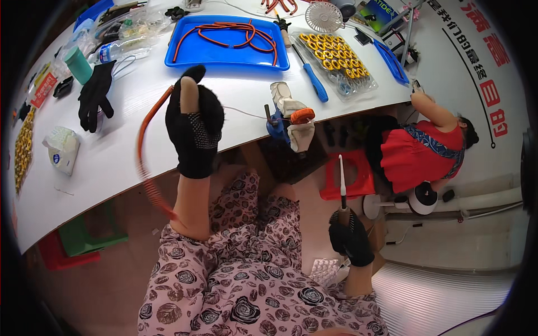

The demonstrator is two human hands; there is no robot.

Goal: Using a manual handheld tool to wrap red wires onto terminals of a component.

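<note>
My left hand (193, 126), in a black glove with the thumb bare, is closed above the table's front edge. From it hangs a curved orange-brown wire (141, 143), blurred toward its lower end. A thin pale line runs from this hand toward a small blue vise (276, 124). Between the vise's cloth-wrapped jaws sits an orange ring (302, 116), standing out past the table edge. Lower right, my right hand (351, 238), also black-gloved, is wrapped round the wooden handle of a hook tool (342, 179). The tool's pale shaft points up, apart from the ring.
A blue tray (227, 64) holds more orange-brown wire. To its right lie a blue-handled screwdriver (315, 82) and a bag of yellow rings (336, 56). A black glove (97, 96), a green bottle (78, 65) and a tissue pack (61, 150) lie left. Another person (420, 151) sits by a red stool (350, 173).
</note>
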